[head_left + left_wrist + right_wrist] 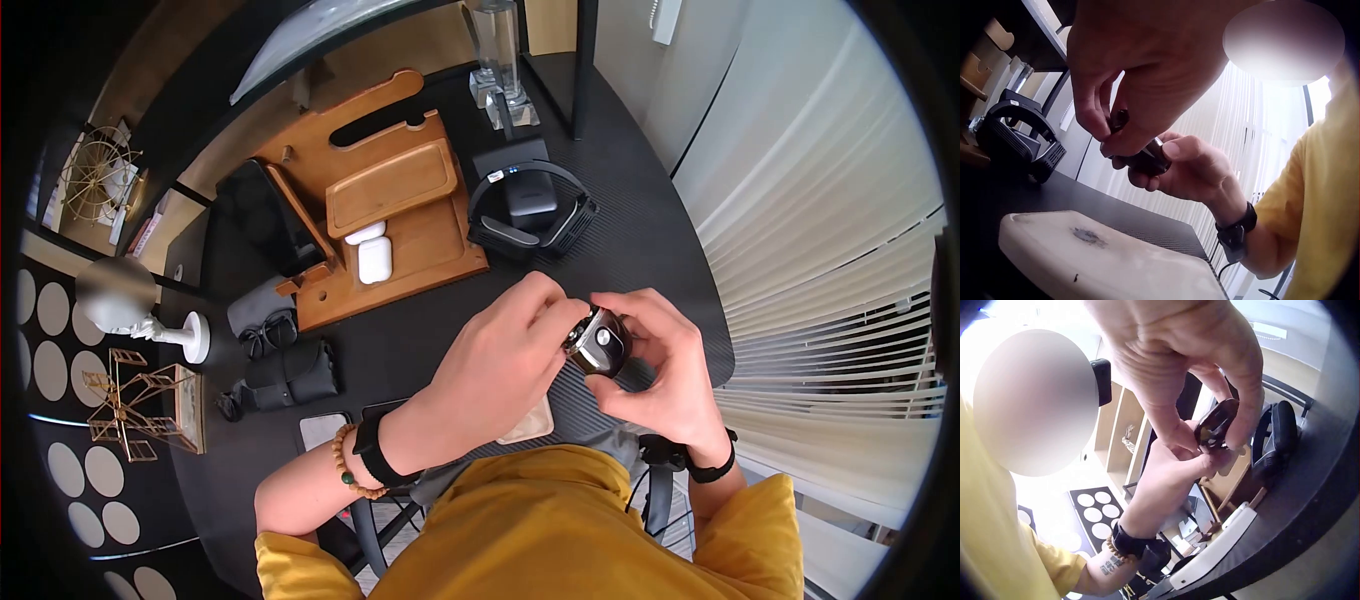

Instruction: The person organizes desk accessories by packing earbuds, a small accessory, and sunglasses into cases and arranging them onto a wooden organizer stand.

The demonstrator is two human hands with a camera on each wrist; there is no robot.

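Note:
Both hands hold one small dark object with a silver face point(598, 342) in the air above the front of the black table point(640, 230). My left hand point(560, 322) pinches its left side with thumb and fingertips. My right hand point(640, 352) wraps round it from the right and below. In the left wrist view the left hand point(1107, 134) pinches the object point(1147, 160) from above while the right hand point(1191, 169) cups it. The right wrist view shows the right hand point(1222, 434) gripping the object point(1215, 424), with the left hand point(1175, 465) under it.
A wooden desk organiser point(400, 195) holding a white earbud case point(374, 259) stands at the back. Black headphones point(525, 212) lie to its right. Grey pouches point(285, 375), a white bust point(125, 300) and a wire windmill point(130, 405) stand left. A beige pad point(1104, 256) lies under the hands.

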